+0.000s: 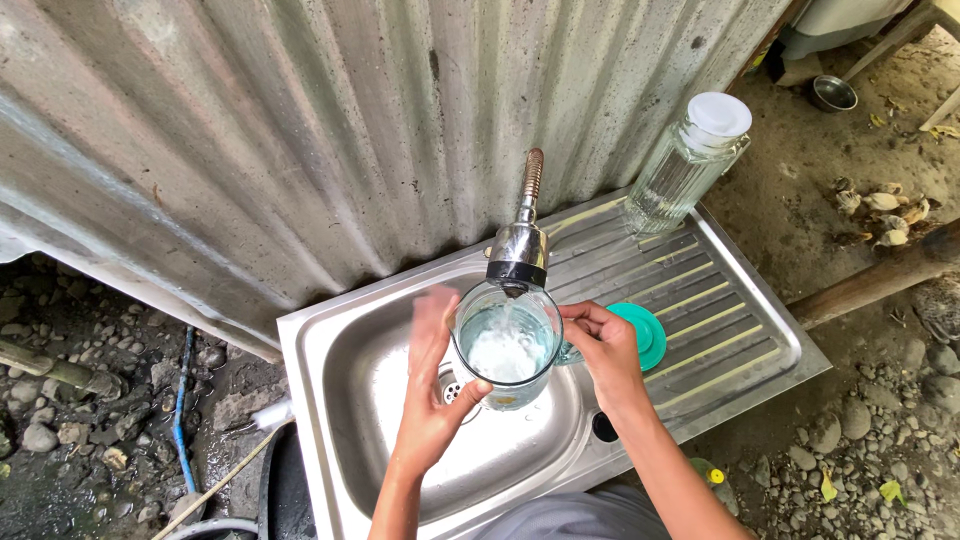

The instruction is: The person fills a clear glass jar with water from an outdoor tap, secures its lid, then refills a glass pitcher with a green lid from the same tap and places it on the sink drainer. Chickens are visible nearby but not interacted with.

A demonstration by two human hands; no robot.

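A clear glass pitcher (506, 346) is held under the running tap (519, 243) above the steel sink (345, 370), gripped by the left hand (428, 385) around its side and the right hand (605, 343) at its handle, a teal lid (645, 335) lying just beside on the drainboard.

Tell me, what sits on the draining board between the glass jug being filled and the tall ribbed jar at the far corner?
In the head view, only bare ridged steel; the teal lid lies nearer, beside the right hand.

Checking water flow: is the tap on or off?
On. Water streams from the tap into the clear jug, churning white inside; left hand and right hand hold it.
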